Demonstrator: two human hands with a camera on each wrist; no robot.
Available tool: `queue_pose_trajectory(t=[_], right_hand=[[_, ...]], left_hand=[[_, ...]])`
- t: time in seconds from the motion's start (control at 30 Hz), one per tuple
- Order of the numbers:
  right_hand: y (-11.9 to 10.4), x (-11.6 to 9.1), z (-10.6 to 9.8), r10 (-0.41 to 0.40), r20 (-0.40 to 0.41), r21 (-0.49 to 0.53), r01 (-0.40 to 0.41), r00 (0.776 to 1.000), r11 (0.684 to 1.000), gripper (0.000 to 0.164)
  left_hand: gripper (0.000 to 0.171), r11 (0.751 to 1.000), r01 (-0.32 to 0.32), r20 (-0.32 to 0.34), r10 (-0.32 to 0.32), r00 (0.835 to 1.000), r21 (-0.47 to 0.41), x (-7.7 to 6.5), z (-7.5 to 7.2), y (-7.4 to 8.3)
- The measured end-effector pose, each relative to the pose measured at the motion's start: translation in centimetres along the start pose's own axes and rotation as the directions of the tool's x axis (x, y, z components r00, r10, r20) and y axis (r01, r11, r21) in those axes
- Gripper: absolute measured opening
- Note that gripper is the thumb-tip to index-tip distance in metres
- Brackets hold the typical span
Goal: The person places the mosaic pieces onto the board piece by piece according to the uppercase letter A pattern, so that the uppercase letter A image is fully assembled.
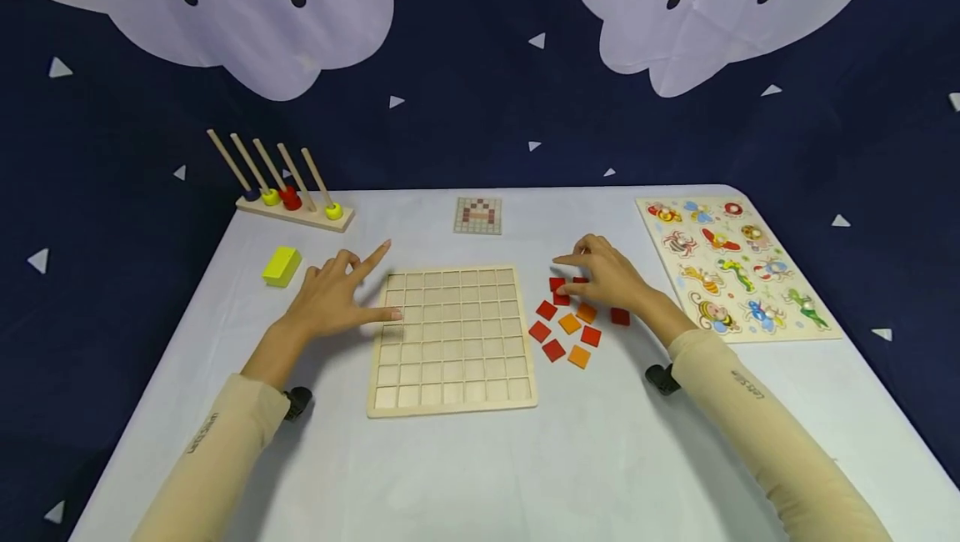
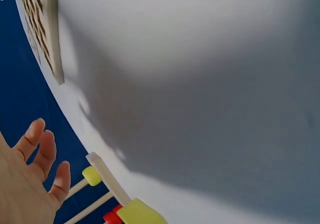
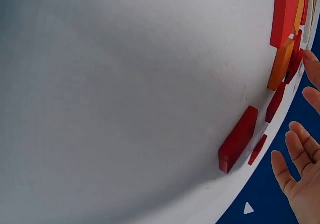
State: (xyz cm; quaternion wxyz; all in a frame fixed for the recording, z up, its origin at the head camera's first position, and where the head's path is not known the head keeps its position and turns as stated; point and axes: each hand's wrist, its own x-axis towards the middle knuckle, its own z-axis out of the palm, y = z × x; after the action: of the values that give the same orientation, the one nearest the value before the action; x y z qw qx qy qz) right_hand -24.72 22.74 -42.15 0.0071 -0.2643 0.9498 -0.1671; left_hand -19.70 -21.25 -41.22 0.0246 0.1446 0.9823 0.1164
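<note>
A square wooden grid board [image 1: 453,413] lies on the white table with its cells bare. My left hand [image 1: 330,298] is at its left side, thumb and forefinger spread, the thumb tip over the left cells. Its other fingers show in the left wrist view, loosely bent. To the right of the board, my right hand [image 1: 606,277] hovers over a loose group of red tiles [image 1: 539,331] and orange tiles [image 1: 579,357]. Thumb and forefinger are apart there, the thumb tip by a red tile [image 1: 561,299]; whether it touches cannot be seen. Neither hand holds anything.
A small pattern card [image 1: 477,216] lies behind the board. At the back left stands a peg stacker [image 1: 296,213] with coloured beads, a yellow block [image 1: 282,266] in front of it. An insect picture board [image 1: 738,267] lies at the right.
</note>
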Motion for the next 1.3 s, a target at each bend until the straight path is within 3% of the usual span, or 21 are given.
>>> queue_pose_trajectory(t=[0.43, 0.57, 0.8, 1.0, 1.3], right_hand=[[0.6, -0.1, -0.1, 0.001, -0.016, 0.007, -0.001, 1.0, 1.0, 0.038], [0.7, -0.2, -0.1, 0.016, -0.021, 0.029, -0.015, 1.0, 0.999, 0.033], [0.7, -0.3, 0.3, 0.017, -0.044, 0.059, -0.015, 0.999, 0.998, 0.026], [0.2, 0.1, 0.8, -0.049, -0.079, 0.012, 0.05, 0.996, 0.999, 0.024], [-0.2, 0.5, 1.2, -0.067, -0.051, -0.028, 0.065, 0.996, 0.997, 0.024]], left_hand=[[0.113, 0.985, -0.005, 0.142, 0.03, 0.989, -0.175, -0.8, 0.8, -1.0], [0.114, 0.983, 0.009, 0.179, 0.024, 0.984, -0.185, -0.9, 1.2, -1.0], [0.115, 0.98, 0.002, 0.175, 0.034, 0.984, -0.201, -1.2, 1.4, -1.4], [0.115, 0.975, 0.025, 0.184, 0.016, 0.983, -0.219, -1.6, 1.7, -1.8], [0.116, 0.97, 0.048, 0.185, -0.003, 0.983, -0.239, -2.0, 2.1, -2.2]])
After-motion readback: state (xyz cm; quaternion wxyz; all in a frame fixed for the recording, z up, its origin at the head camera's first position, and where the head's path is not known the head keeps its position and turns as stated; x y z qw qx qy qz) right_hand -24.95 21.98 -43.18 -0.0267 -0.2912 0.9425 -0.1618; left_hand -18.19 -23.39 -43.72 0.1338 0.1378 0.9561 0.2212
